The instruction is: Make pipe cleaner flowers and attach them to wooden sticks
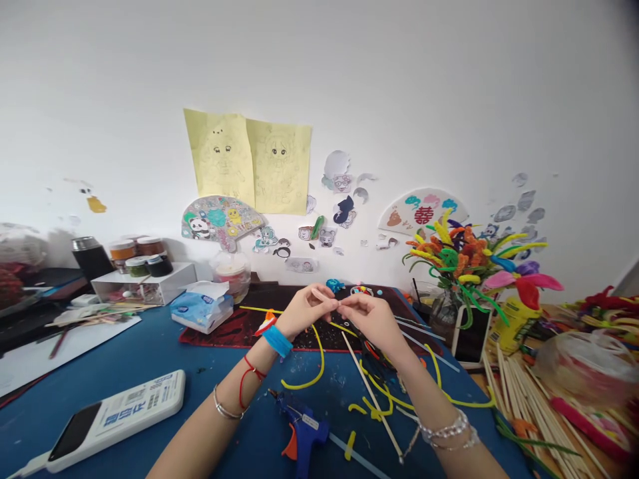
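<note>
My left hand and my right hand meet fingertip to fingertip above the dark mat, both closed in a pinch. Whatever is between the fingers is too small or hidden to make out. Yellow pipe cleaners curve out below and beside the hands; I cannot tell whether either hand grips one. Under my right hand a thin wooden stick slants across the table. Short cut yellow pieces lie near it. A blue hot glue gun with an orange trigger rests between my forearms.
A white power bank lies at left, with a tissue pack behind it. To the right stand a vase of pipe-cleaner flowers, a phone and a yellow can. Many wooden sticks cover the right side.
</note>
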`<action>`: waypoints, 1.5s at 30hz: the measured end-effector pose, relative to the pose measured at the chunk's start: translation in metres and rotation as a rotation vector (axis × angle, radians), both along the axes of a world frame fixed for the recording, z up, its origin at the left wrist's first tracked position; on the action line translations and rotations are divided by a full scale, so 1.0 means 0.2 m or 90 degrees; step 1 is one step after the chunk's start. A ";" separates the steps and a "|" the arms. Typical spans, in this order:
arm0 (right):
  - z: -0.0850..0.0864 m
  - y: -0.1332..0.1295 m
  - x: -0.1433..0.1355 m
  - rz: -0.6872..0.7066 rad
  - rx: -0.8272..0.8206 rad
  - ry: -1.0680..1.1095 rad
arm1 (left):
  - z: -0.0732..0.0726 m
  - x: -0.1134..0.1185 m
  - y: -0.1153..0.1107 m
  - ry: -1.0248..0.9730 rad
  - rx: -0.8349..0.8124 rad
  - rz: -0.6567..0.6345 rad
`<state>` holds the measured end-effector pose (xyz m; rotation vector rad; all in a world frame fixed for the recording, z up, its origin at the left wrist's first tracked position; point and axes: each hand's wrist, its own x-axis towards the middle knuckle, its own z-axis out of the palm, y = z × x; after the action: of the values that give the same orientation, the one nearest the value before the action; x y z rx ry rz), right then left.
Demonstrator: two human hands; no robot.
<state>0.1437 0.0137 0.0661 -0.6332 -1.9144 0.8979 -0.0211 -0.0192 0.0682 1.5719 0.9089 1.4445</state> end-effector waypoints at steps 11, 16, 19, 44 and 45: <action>-0.03 -0.01 -0.04 -0.145 0.187 0.054 | 0.00 0.03 -0.02 0.187 0.116 0.134; -0.02 -0.01 -0.05 -0.028 -0.141 0.119 | 0.05 -0.02 -0.06 0.225 0.179 0.067; -0.02 -0.01 -0.05 0.082 -0.298 0.160 | 0.07 -0.04 -0.06 0.236 0.195 0.025; -0.02 -0.11 -0.08 -0.044 0.099 -0.150 | 0.06 -0.07 -0.04 0.148 0.126 0.063; -0.03 -0.11 -0.08 -0.039 0.077 -0.143 | 0.06 -0.07 -0.04 0.145 0.129 0.062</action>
<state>0.1281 -0.0075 0.0609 -0.7404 -2.1184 0.6898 -0.0344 -0.0271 0.0802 1.8956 1.0068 1.4832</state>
